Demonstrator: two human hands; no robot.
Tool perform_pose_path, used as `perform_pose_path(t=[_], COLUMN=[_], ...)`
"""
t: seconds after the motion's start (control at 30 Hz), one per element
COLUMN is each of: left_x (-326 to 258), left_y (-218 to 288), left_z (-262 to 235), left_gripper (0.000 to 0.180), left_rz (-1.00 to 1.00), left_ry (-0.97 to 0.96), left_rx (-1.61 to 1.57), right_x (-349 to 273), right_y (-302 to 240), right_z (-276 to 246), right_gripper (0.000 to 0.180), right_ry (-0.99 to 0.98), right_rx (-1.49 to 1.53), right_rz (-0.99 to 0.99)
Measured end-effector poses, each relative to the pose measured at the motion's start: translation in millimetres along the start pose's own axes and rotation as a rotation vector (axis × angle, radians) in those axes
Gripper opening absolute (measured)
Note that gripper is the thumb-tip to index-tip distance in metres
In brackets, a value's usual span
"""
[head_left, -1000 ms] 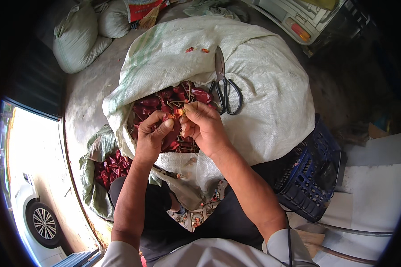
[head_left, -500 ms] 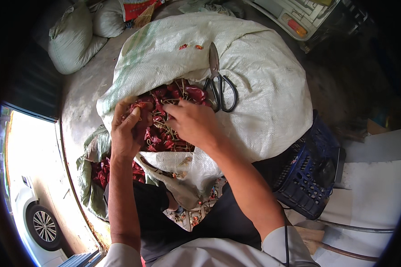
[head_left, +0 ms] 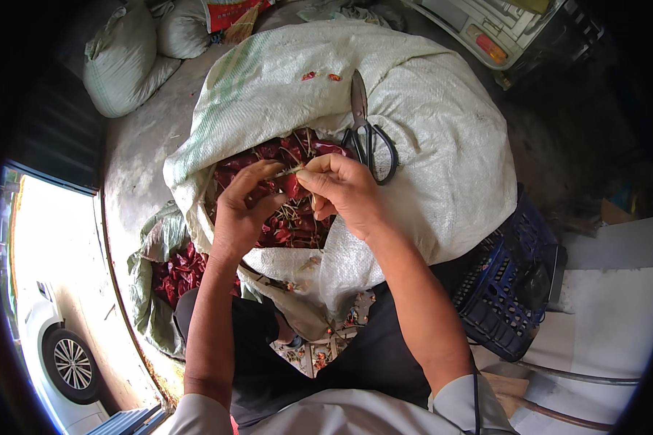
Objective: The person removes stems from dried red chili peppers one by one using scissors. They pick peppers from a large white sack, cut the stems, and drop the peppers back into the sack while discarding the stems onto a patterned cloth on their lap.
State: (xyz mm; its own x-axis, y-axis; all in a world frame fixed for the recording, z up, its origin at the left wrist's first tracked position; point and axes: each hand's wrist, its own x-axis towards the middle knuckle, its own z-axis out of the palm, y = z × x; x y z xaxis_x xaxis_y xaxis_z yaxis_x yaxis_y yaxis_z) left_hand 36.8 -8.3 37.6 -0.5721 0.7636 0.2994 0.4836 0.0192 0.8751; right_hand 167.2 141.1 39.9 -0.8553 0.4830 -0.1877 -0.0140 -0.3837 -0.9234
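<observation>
A big white woven sack (head_left: 442, 138) lies before me, its mouth full of dark red dried chili peppers (head_left: 286, 235) with pale stems. Over that mouth my right hand (head_left: 345, 192) pinches a dried chili pepper (head_left: 292, 185) near its stem, between thumb and forefinger. My left hand (head_left: 241, 214) is just left of that pepper, thumb and fingers apart; its fingertips come close to the stem, and I cannot tell if they touch it. Black-handled scissors (head_left: 360, 109) rest on the sack beyond my right hand, blades pointing away.
A greenish sack (head_left: 149, 290) of red chilies (head_left: 185, 274) stands at lower left. On the right sits a blue plastic crate (head_left: 497, 290). Full white sacks (head_left: 120, 65) and a broom head (head_left: 243, 25) are at the far left. Bits of chili litter the floor between my legs.
My left hand has let go of the chilies it held and moved right, its fingers spreading. My right hand has lifted from the pile, now pinching one pepper.
</observation>
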Motion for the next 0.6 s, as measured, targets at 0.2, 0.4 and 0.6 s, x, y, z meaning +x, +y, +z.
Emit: perform_pose_path(t=[0.2, 0.4, 0.6], left_x=[-4.8, -3.5, -1.7], left_y=[6.8, -0.3, -0.2], left_z=[3.7, 0.6, -2.2], left_gripper=[0.043, 0.036, 0.036], left_rz=[-0.134, -0.179, -0.066], left_ry=[-0.181, -0.106, -0.203], left_rx=[0.035, 0.129, 0.202], right_x=[0.3, -4.2, -5.5], right_y=[6.7, 9.3, 14.3], right_z=[0.9, 9.0, 10.5], right_gripper=[0.019, 0.020, 0.016], right_ry=[0.000, 0.028, 0.108], right_rx=[0.101, -0.325, -0.920], right_rz=[0.035, -0.228, -0.708])
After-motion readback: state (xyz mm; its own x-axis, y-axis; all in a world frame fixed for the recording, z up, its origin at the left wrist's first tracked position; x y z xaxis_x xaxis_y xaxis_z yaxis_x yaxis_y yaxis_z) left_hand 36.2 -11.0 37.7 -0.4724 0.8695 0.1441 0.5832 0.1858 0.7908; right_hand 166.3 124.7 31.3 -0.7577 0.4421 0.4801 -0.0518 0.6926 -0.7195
